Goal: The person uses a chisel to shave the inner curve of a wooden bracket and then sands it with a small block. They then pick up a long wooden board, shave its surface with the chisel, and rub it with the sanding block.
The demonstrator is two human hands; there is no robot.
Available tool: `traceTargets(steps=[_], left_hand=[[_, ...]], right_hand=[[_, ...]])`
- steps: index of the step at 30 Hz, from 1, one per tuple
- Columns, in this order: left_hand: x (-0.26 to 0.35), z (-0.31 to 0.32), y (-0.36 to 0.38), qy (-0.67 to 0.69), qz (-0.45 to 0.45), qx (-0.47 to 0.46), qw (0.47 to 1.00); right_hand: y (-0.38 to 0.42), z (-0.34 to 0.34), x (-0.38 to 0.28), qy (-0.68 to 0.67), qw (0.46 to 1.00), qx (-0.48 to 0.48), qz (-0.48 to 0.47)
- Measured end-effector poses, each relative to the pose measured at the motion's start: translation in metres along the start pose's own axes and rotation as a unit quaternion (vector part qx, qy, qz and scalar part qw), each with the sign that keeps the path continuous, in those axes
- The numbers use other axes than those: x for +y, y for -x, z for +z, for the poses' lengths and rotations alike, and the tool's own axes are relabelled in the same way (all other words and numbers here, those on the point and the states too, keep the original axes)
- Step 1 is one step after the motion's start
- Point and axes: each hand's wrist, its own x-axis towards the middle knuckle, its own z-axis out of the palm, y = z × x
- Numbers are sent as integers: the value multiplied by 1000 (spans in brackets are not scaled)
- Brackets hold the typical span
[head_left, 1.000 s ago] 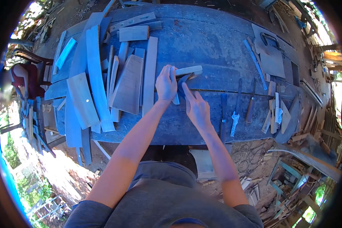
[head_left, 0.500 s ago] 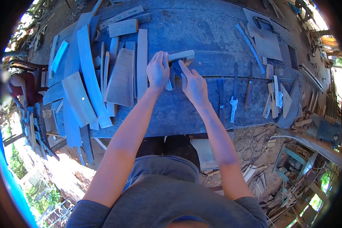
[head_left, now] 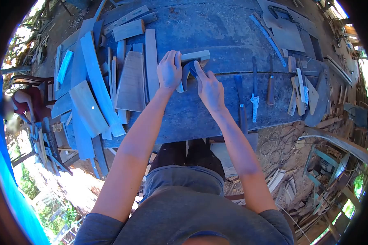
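My left hand [head_left: 169, 71] is closed on the left end of a short wooden piece [head_left: 197, 56], which has a straight bar and a curved part below it. My right hand [head_left: 210, 90] grips a dark, thin, flexible-looking strip [head_left: 192, 69], perhaps sandpaper, against the curved part. The thumb and index finger point up toward the bar. Both hands are over the middle of the dark workbench [head_left: 208, 30]. Fingers hide part of the wooden piece and much of the strip.
Several boards [head_left: 131, 81] cover the bench's left side. Long-handled tools, including a chisel [head_left: 240, 94], lie right of my hands, with wood offcuts [head_left: 303, 90] beyond. A C-clamp [head_left: 280, 13] rests at the far right. Another person [head_left: 28, 100] is at the left.
My right hand has shifted slightly, its thumb and finger now closer together on the dark strip. The left hand keeps its hold. The whole view has tilted a little.
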Motion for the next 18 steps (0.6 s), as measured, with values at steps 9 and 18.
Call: traceTargets(steps=[9, 18], left_hand=[[-2, 3, 1, -38, 33, 30, 998], [-1, 4, 2, 58, 4, 15, 998]], right_hand=[[55, -20, -20, -4, 996, -93, -9], [27, -24, -17, -70, 997, 11, 22]])
